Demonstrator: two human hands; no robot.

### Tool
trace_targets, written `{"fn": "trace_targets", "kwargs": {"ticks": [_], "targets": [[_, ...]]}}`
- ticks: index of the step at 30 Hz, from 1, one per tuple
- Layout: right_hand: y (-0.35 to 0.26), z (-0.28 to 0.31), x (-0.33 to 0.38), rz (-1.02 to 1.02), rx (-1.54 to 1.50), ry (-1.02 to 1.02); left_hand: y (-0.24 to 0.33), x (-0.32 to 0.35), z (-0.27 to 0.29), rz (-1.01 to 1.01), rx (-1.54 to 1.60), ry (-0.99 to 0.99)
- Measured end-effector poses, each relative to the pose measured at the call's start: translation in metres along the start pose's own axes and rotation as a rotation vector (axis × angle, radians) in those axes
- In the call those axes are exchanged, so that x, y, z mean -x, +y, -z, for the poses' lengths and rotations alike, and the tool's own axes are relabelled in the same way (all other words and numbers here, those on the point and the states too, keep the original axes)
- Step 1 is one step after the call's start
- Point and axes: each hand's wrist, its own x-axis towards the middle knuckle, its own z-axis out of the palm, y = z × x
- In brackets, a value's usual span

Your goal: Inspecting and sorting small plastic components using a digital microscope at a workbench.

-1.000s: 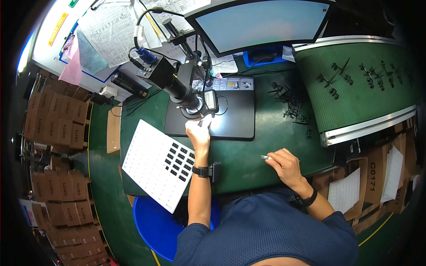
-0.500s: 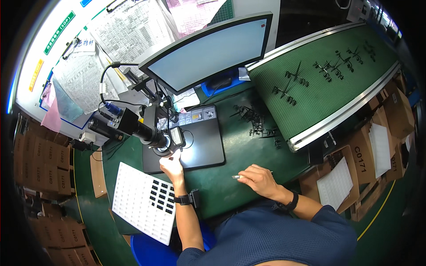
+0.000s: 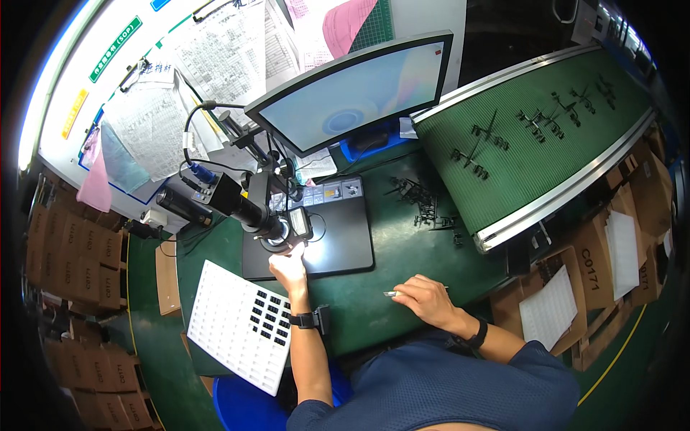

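My left hand (image 3: pixel 289 269) is closed in a pinch under the lens of a black inspection microscope (image 3: pixel 251 213), over the dark base plate (image 3: pixel 338 241). What its fingers hold is too small to make out. Above the table's front edge, my right hand (image 3: pixel 425 298) is closed around a slim tool (image 3: pixel 390 294) with a pale, shiny tip pointing left; its kind I cannot tell. Behind the microscope the monitor (image 3: pixel 359 93) shows a blurred, round bluish shape. By my left forearm lies a white compartment tray (image 3: pixel 223 316), with small black parts (image 3: pixel 264 314) in its right side.
Branching black plastic pieces (image 3: pixel 424 205) lie on the green table right of the base plate. More of them (image 3: pixel 535 126) rest on the green conveyor belt (image 3: pixel 496 194) at the right. Cartons (image 3: pixel 625 237) with white trays stand beyond it. Stacked cartons (image 3: pixel 75 237) are at the left.
The monitor has gone from a plain pale screen to a blurred round shape. The whole view has shifted slightly. Both hands keep nearly the same pose.
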Motion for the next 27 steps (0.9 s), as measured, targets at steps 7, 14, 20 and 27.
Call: {"fn": "trace_targets", "kwargs": {"ticks": [7,14,20,27], "targets": [[-0.002,0.005,0.0,-0.002,0.003,-0.011,0.015,0.0,-0.003,0.034,0.022,0.006],[-0.006,0.001,-0.007,0.025,-0.019,-0.019,0.009,0.003,0.004,-0.035,-0.129,-0.039],[-0.011,0.0,-0.008,-0.021,-0.075,-0.026,0.016,0.034,0.034,0.176,0.446,-0.293],[-0.01,-0.001,-0.012,0.021,-0.064,-0.095,-0.02,0.084,0.14,0.371,0.164,0.168]]}}
